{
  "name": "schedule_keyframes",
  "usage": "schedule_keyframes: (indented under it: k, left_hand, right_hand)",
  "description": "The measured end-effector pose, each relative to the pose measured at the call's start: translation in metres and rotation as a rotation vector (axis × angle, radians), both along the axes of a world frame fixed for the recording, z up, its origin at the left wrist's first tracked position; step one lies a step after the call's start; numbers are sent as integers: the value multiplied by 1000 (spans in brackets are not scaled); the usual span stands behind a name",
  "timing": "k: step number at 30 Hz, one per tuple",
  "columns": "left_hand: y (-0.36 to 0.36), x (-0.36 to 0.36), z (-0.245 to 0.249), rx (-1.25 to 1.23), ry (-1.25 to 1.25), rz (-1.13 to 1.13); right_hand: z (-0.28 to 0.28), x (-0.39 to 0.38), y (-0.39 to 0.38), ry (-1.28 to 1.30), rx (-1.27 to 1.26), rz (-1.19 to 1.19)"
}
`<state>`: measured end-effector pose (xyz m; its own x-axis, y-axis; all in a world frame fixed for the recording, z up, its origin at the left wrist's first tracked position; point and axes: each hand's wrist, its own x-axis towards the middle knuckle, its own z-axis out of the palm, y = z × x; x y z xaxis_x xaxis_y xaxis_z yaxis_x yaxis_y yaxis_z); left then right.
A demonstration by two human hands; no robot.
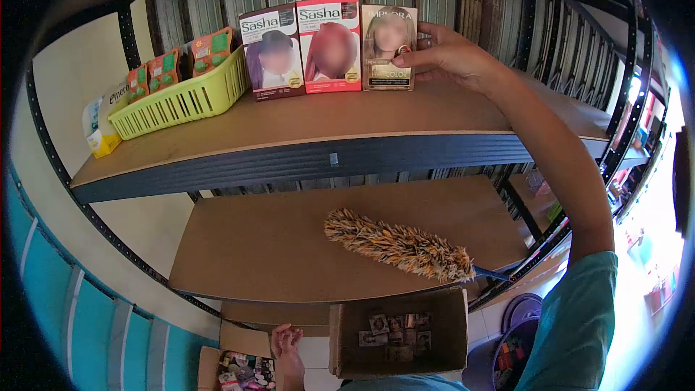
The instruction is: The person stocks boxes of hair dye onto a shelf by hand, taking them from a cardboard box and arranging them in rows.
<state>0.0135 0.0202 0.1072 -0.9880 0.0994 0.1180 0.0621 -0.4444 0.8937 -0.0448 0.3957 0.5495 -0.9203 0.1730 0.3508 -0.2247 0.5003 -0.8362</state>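
Observation:
My right hand (452, 58) grips a gold hair dye box (389, 76) by its right side, thumb across the front. The box stands upright on the upper shelf. Just left of it are a red Sasha hair dye box (330, 43) and a dark maroon Sasha hair dye box (274, 54), side by side. Low in the view, my left hand (287, 344) hangs with loosely bent fingers and nothing visible in it. It is between a small carton of assorted packets (246, 373) and a large cardboard box (398, 311) with several small picture boxes inside.
A yellow-green basket (184, 105) with orange packs stands on the upper shelf's left, beside a white and yellow pack (101, 123). A feather duster (398, 245) lies across the lower shelf (253, 246). A purple bin (499, 355) stands on the floor at right.

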Motion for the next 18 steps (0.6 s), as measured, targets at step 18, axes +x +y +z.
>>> schedule_keyframes:
  k: [18]
  left_hand:
    - [3,-2,-1,28,-8,-48]
  right_hand:
    - [-3,0,3,-5,61,15]
